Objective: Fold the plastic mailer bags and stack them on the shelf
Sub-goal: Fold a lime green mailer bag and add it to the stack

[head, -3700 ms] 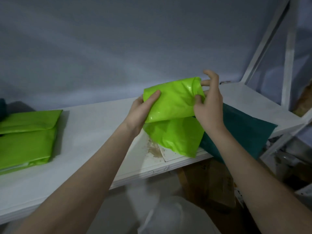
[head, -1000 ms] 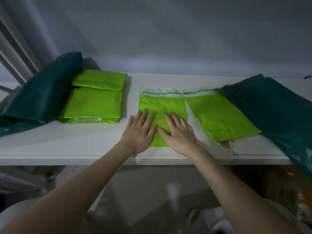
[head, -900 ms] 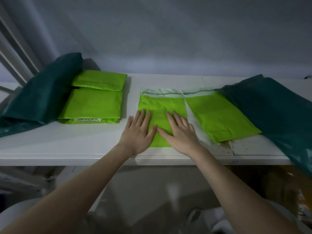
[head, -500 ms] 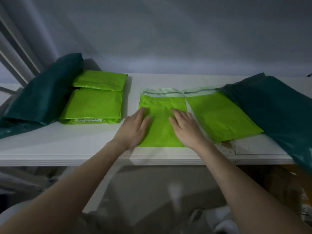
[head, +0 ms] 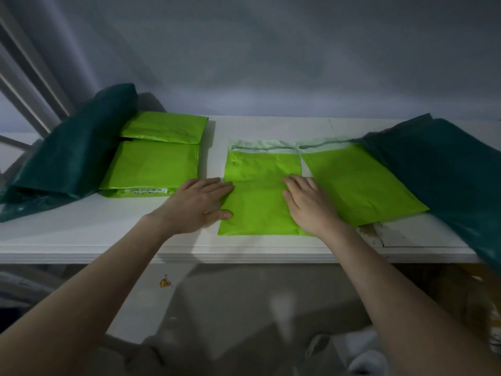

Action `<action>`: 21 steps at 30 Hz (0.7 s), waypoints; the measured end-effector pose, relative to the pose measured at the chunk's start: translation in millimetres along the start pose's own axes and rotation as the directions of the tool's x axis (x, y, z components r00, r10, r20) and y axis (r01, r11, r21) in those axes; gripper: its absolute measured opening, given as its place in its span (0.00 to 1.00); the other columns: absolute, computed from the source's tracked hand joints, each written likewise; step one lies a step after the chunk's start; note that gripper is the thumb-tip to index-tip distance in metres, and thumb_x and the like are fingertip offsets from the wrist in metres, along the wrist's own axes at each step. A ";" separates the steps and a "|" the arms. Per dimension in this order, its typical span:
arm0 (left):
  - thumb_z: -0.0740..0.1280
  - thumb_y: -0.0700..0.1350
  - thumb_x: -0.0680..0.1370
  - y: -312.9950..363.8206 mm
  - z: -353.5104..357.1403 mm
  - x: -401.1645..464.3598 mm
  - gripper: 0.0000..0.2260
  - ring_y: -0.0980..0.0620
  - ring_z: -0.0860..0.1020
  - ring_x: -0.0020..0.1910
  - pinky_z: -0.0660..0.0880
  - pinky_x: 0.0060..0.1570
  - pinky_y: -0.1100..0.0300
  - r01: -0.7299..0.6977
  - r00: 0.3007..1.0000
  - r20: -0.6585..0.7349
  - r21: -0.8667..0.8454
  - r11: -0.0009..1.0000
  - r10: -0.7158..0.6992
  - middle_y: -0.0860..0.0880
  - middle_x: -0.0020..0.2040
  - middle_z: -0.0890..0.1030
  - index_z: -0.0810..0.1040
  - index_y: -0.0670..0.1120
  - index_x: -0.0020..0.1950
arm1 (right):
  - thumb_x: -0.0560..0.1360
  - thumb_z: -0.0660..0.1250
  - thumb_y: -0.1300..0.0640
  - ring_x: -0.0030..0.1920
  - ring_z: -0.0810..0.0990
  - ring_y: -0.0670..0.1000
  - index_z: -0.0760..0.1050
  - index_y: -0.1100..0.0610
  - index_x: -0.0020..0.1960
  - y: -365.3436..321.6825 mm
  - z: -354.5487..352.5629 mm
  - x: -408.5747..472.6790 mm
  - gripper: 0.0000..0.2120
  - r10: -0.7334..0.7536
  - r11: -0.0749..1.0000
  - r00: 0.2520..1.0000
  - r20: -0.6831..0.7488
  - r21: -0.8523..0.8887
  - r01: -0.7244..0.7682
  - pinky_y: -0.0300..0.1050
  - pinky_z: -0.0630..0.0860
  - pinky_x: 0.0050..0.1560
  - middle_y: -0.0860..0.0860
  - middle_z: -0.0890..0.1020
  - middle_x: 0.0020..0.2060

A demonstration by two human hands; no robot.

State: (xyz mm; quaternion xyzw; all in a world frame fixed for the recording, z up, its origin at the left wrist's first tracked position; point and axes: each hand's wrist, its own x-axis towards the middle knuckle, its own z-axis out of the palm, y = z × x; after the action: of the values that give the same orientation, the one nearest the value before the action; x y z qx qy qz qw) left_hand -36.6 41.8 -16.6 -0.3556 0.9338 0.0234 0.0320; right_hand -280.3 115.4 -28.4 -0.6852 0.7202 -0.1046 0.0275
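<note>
Hands [head: 198,203] spread apart, flat glossy green mailer [head: 260,196]

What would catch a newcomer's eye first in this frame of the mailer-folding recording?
Probably the bright green mailer bag lying flat at the middle of the white shelf, with the left hand at its left edge and the right hand spread on its right side. Next come the stack of folded green bags at left and the dark teal bags at both ends.
</note>
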 end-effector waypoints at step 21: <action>0.52 0.61 0.78 15.7 -27.9 17.2 0.24 0.46 0.74 0.61 0.67 0.60 0.53 0.156 0.961 -0.190 -0.231 0.960 -0.202 0.47 0.58 0.78 0.74 0.49 0.63 | 0.74 0.62 0.53 0.60 0.70 0.56 0.77 0.57 0.55 -13.9 -15.5 9.0 0.13 0.038 0.999 0.999 0.007 0.017 -0.038 0.50 0.69 0.57 0.53 0.76 0.54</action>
State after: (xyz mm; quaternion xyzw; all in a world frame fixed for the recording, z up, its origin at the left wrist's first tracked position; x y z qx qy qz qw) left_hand -61.0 40.3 10.2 -0.4408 0.8877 0.0827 -0.1040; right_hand -270.0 107.7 -9.7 -0.6715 0.7322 -0.1080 0.0379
